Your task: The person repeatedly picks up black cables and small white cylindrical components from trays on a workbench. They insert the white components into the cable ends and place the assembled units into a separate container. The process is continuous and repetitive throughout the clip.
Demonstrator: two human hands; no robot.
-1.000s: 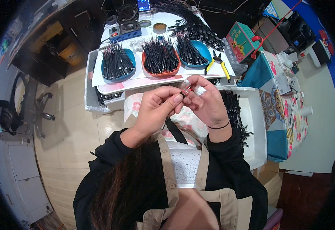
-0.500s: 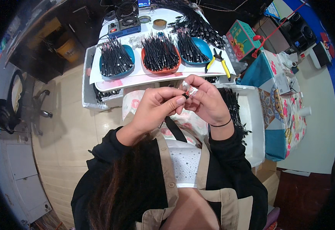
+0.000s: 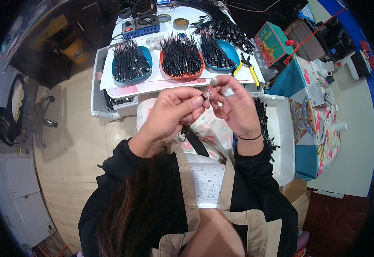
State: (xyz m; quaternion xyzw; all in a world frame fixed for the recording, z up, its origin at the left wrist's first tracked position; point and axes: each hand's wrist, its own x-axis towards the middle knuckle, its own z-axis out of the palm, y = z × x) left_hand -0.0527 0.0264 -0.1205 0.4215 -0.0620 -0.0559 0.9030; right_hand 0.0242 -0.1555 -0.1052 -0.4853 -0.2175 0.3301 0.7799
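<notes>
My left hand point(image 3: 176, 109) is closed, thumb and forefinger pinching the end of a black cable point(image 3: 204, 97). Short thin wire ends, pale and reddish, stick out past the fingertips. Part of a dark cable hangs below this palm. My right hand point(image 3: 238, 107) is just beside the wire ends, its thumb and forefinger spread apart. White wrapping covers the tips of that thumb and forefinger. Its lower fingers are curled close to the wires; whether they touch them I cannot tell.
Ahead on the white table stand a left blue bowl point(image 3: 145, 53), a red bowl point(image 3: 178, 76) and a right blue bowl point(image 3: 229, 53), all filled with black cables. Yellow-handled wire strippers point(image 3: 252, 73) lie beside them. A white foam box point(image 3: 284, 137) with cables stands at right.
My right thumb and forefinger have come off the wire ends and spread apart. The thin wires now show at my left fingertips. Both hands are slightly higher.
</notes>
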